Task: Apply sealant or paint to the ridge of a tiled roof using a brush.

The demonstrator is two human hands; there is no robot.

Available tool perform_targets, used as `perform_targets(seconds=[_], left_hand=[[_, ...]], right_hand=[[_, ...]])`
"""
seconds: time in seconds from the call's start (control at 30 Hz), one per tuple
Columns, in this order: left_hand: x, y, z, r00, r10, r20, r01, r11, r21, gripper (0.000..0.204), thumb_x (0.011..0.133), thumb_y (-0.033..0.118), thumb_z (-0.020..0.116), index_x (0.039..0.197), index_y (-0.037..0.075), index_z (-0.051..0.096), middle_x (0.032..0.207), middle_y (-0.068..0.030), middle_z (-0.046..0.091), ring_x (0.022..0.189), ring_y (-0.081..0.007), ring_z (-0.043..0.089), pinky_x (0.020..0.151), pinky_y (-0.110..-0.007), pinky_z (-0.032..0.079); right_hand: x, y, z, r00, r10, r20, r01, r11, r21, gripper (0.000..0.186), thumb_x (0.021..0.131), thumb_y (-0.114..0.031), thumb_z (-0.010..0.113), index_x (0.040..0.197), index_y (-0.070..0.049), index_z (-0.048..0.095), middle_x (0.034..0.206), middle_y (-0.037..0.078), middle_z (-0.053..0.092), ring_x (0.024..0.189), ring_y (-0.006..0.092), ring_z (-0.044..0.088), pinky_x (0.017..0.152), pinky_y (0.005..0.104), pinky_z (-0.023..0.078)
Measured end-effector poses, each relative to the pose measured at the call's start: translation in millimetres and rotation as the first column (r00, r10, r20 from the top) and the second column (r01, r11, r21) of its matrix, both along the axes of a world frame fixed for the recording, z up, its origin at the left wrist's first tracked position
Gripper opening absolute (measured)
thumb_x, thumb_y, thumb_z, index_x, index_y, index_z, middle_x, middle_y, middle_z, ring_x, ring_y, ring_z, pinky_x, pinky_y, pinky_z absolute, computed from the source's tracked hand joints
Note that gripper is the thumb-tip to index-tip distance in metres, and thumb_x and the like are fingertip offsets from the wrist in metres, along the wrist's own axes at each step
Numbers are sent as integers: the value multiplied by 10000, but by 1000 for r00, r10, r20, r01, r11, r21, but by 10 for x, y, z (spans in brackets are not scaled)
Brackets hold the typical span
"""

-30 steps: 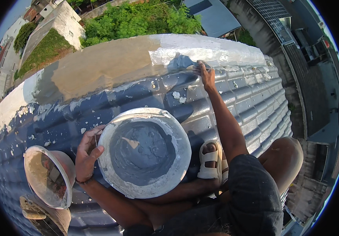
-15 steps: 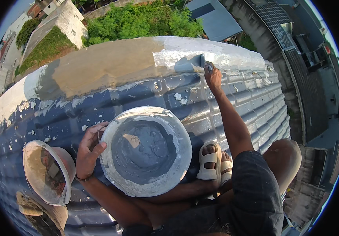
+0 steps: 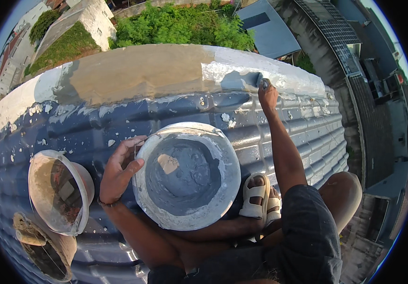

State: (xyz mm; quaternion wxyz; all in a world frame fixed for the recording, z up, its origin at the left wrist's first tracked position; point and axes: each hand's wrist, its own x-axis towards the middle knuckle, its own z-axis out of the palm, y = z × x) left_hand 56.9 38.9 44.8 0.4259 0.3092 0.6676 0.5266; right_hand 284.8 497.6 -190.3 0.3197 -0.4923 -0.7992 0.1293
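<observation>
My right hand [image 3: 268,96] is closed round a flat, grey-coated tool [image 3: 260,79], whose exact kind is hard to make out. Its face meets the top of the wall [image 3: 279,75], at the right end of a wet grey patch [image 3: 237,81] on the white coating. In front of me rests a large white bucket [image 3: 232,182], crusted at the rim, with smooth grey paste [image 3: 187,173] and a beige piece [image 3: 168,163] inside. My left hand [image 3: 119,173] holds this bucket's left side, thumb at the rim and fingers by its wire handle.
A second bucket [image 3: 85,182] with debris inside leans at the left. Below it lies a brown, worn, hollow object [image 3: 67,239]. Blue ribbed roofing [image 3: 133,111] with dried splashes surrounds me. Beyond the wall are bushes [image 3: 180,28] and lower roofs. My sandalled feet [image 3: 256,196] are beside the bucket.
My right hand and the tool have moved right along the wall, and the grey patch is longer. The whole view has shifted slightly. My left hand stays at the bucket.
</observation>
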Motion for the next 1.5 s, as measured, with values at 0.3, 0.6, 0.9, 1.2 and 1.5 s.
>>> perform_targets(seconds=[0.3, 0.6, 0.9, 1.2, 1.5], left_hand=[[24, -23, 30, 1000, -10, 0, 10, 1000, -10, 523, 882, 211, 665, 1329, -2, 498, 1286, -129, 568, 1197, -211, 528, 1038, -351, 383], [-6, -76, -13, 999, -26, -43, 27, 1000, 10, 505, 894, 220, 648, 1321, -8, 503, 1266, -136, 582, 1186, -208, 530, 1032, -347, 381], [-24, -95, -48, 997, -29, -70, 32, 999, 36, 510, 907, 251, 656, 1317, -11, 503, 1266, -134, 582, 1180, -213, 536, 1022, -353, 397], [-3, -90, -38, 997, -34, -68, 35, 999, 13, 499, 902, 243, 647, 1313, -5, 510, 1245, -129, 592, 1158, -199, 539, 1010, -338, 397], [-40, -108, -60, 991, -31, -129, 31, 1000, 2, 460, 905, 185, 632, 1312, 6, 515, 1229, -124, 598, 1130, -188, 546, 994, -329, 407]], right_hand=[[-1061, -800, 296, 696, 417, -585, -637, 735, -232, 273, 985, -245, 540, 1092, -11, 633, 913, 157, 691, 779, 249, 691, 707, 367, 560], [-400, -538, 439, 892, 451, 2, -450, 890, 76, 250, 963, -223, 587, 1100, -25, 654, 986, 164, 705, 855, 312, 703, 769, 369, 555], [-592, -926, 328, 801, 584, -131, -593, 804, -46, 264, 908, -174, 629, 1147, -63, 647, 1042, 193, 689, 910, 384, 670, 778, 416, 538], [-652, -999, 143, 830, 557, -31, -551, 827, 113, 305, 907, -217, 623, 1160, -47, 631, 1094, 211, 669, 928, 394, 655, 778, 436, 532], [-563, -393, 328, 988, 154, -26, -151, 985, 82, 224, 928, -246, 573, 1011, -54, 653, 893, 202, 695, 778, 395, 668, 700, 464, 533]])
